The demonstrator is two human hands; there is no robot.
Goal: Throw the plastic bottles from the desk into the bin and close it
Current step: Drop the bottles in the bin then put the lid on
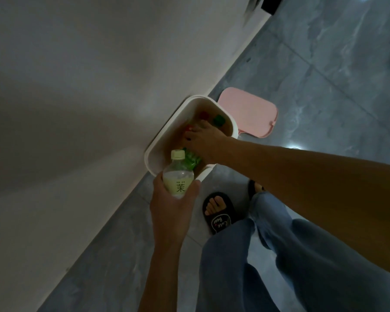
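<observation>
Several bottles already lie in the open bin (pixel 190 102). The right hand (pixel 203 140) reaches inside, grip unclear. The left hand (pixel 173 206) fingers grip one bottle (pixel 178 174) over the rim. The pink lid (pixel 248 112) lies on the floor, not yet fitted.

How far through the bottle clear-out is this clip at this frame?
Partly done. The white bin already holds coloured items, apparently bottles with red and green caps. In hand: the right hand reaches into it over a green bottle, grip unclear; the left hand holds a pale tea bottle at the rim. Left: drop that bottle in and refit the pink lid, lying on the floor.
</observation>
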